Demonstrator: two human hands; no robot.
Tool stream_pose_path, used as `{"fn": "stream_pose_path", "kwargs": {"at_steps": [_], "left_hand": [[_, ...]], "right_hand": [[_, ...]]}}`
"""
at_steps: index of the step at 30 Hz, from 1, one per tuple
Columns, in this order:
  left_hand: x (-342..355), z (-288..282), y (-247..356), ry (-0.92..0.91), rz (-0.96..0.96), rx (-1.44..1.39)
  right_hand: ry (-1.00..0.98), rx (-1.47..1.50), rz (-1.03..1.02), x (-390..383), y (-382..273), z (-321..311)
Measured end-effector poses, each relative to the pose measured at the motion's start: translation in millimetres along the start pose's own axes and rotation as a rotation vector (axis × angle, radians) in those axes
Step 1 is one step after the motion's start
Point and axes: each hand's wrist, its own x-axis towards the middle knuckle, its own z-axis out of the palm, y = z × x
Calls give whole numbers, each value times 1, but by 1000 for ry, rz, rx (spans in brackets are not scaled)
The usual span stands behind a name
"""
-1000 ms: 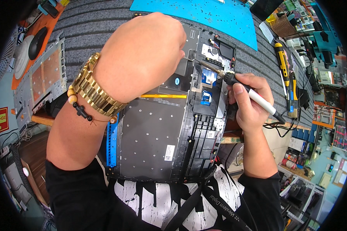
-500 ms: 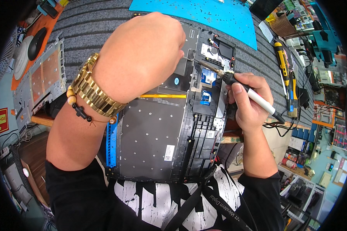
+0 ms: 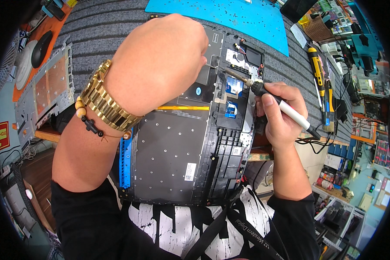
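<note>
My left hand (image 3: 169, 56), wearing a gold watch and bead bracelet, is closed over an opened laptop chassis (image 3: 169, 160), its fingertips mostly hidden, with a thin wire-like piece (image 3: 211, 66) coming out from them. My right hand (image 3: 279, 112) grips a white and black soldering iron (image 3: 290, 111), whose metal tip points up-left at the chassis beside that wire's end. On the chassis are blue parts (image 3: 232, 86), a yellow ribbon strip (image 3: 183, 108) and black plastic ribbing. A blue strip (image 3: 125, 160) runs along its left side.
A ribbed grey mat (image 3: 91, 17) covers the bench. A blue mat (image 3: 221, 13) lies beyond the chassis. A metal panel (image 3: 43, 95) and black mouse (image 3: 42, 47) are on the left. A yellow tool (image 3: 316, 69), brush (image 3: 329, 121) and cables lie right. Shelves of supplies line the far right.
</note>
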Motion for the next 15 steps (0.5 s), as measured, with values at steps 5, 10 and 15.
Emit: {"fn": "stream_pose_path", "kwargs": {"at_steps": [5,10,15], "left_hand": [[0,0,-1,9,13,5],[0,0,0,-4,5,19],[0,-1,-1,1,21,11]], "right_hand": [[-6,-28,-5,0,-1,0],[-3,-15,10,1,-3,3],[3,-36,0,1,-3,2]]}}
